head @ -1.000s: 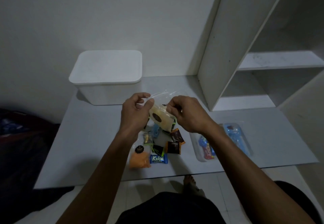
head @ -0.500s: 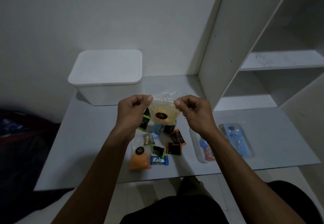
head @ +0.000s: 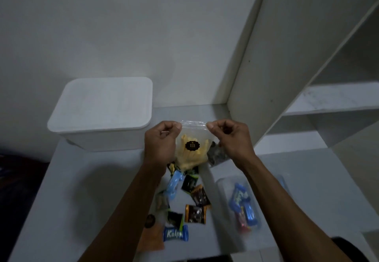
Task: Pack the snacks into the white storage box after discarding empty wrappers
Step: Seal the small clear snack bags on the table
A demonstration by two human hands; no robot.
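A clear zip bag of yellow snacks (head: 191, 151) with a round black sticker hangs upright above the table. My left hand (head: 160, 142) pinches its top left corner and my right hand (head: 229, 138) pinches its top right corner. The white storage box (head: 102, 106) stands at the back left with its lid on. Below the bag lie several small wrapped snacks (head: 194, 196), among them a blue Kalpa bar (head: 176, 234), an orange-brown packet (head: 194, 214) and an orange pouch (head: 152, 239) partly hidden by my left forearm.
A clear plastic tray (head: 223, 186) holding blue and red wrapped sweets sits on the table to the right. A white shelf unit (head: 287, 77) rises at the back right. The grey table (head: 82, 190) ends near me, with floor below.
The bag has been lifted and turned upright, its top edge stretched flat between both hands. The camera has tilted so the scene sits lower in view.
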